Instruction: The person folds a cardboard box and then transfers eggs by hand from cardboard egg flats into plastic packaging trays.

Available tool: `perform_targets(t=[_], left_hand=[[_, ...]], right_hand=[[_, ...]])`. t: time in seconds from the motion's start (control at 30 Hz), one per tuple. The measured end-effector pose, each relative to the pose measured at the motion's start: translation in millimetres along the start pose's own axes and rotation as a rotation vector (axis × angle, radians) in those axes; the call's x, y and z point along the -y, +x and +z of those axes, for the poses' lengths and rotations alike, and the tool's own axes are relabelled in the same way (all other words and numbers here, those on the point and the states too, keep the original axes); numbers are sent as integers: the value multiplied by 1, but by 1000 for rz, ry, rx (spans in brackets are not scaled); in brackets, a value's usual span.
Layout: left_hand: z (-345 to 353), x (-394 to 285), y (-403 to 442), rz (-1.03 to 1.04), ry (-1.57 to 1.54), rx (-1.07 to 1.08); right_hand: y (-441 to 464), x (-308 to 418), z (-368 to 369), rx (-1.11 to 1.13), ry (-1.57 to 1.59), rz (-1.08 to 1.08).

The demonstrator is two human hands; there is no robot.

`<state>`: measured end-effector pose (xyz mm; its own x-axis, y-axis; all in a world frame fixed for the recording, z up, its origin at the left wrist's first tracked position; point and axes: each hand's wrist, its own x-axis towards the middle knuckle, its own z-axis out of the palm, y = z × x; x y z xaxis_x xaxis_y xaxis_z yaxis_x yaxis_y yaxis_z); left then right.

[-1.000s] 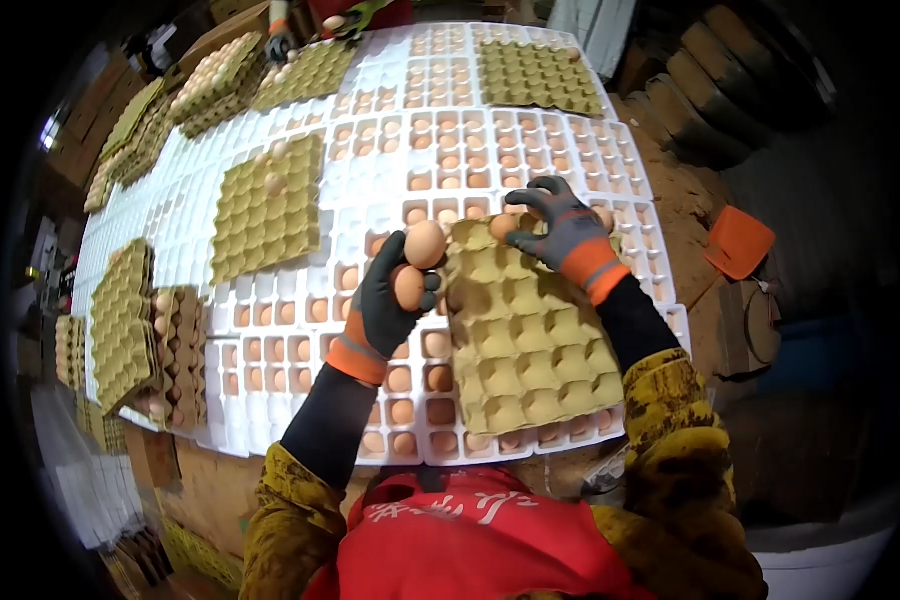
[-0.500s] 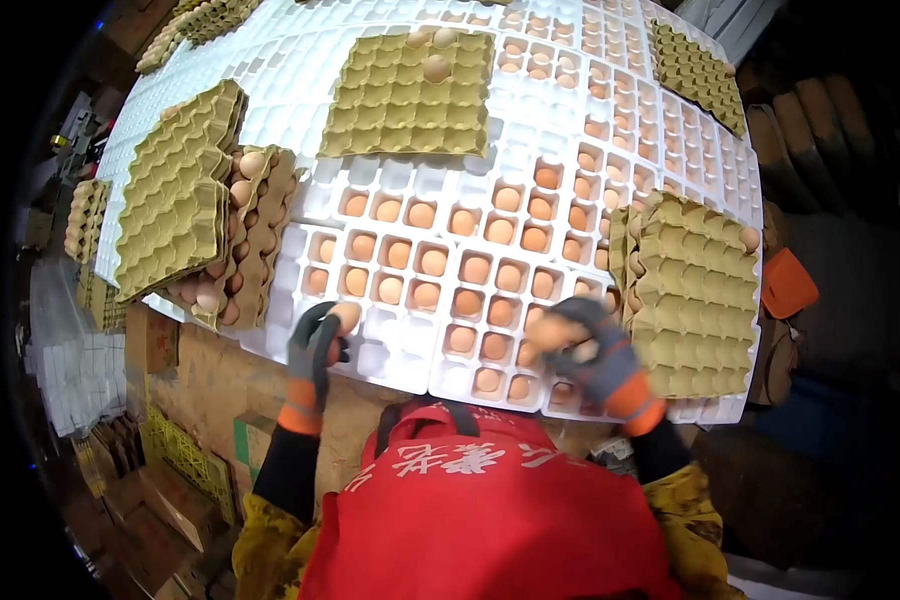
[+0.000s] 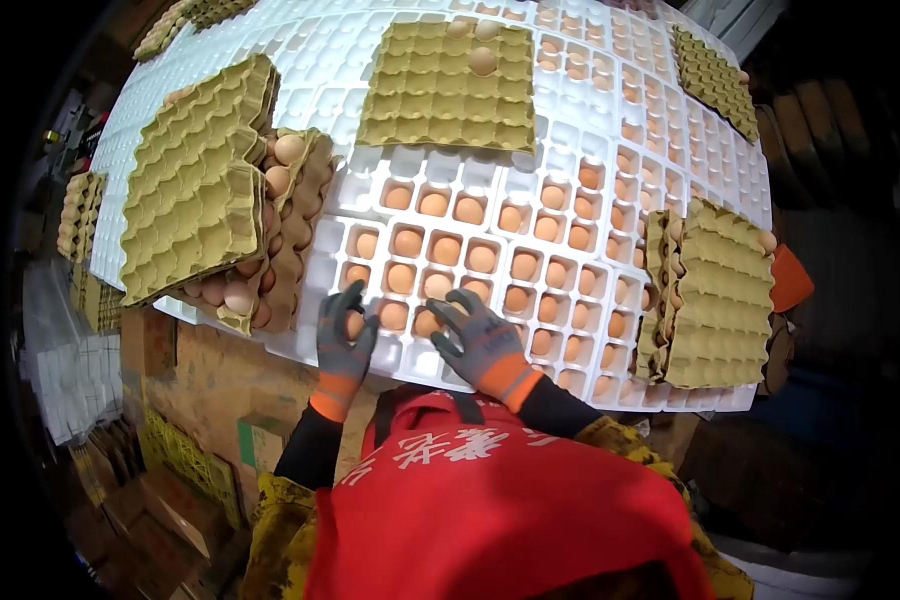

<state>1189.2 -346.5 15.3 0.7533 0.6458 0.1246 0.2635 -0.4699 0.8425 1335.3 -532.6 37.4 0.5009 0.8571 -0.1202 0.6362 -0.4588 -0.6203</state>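
Observation:
Gloved in grey and orange, my left hand (image 3: 345, 345) curls around a brown egg (image 3: 354, 324) at the near left of the white foam tray (image 3: 425, 362). My right hand (image 3: 478, 340) is over the same tray, thumb and fingers bent round an egg (image 3: 427, 322) in a compartment; whether they grip it is unclear. Brown eggs (image 3: 446, 249) sit in the compartments just beyond both hands. Further right, more foam compartments hold eggs (image 3: 557, 273).
Pulp trays with eggs between them are stacked at left (image 3: 195, 190) and right (image 3: 720, 300). Another pulp tray (image 3: 445, 90) at the back carries a few eggs. An orange object (image 3: 792, 278) lies beyond the right edge; cardboard boxes (image 3: 185, 510) stand at lower left.
The view has swung left from the right-hand pulp tray. Both hands have come down to the near foam tray and closer together; the left hand's egg is now at a compartment.

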Motion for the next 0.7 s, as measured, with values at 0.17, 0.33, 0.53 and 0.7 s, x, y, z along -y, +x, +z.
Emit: perform_targets(t=[0.17, 0.33, 0.53, 0.7], left_hand=[[1, 34, 4, 329, 316, -70], [10, 57, 5, 306, 441, -8], [15, 82, 1, 284, 437, 11], [40, 55, 28, 424, 502, -31]], right_hand=[[-25, -27, -6, 15, 737, 200], [-76, -48, -40, -109, 1121, 383], [-91, -77, 5, -43, 27, -381], [-116, -58, -74, -86, 436, 22]])
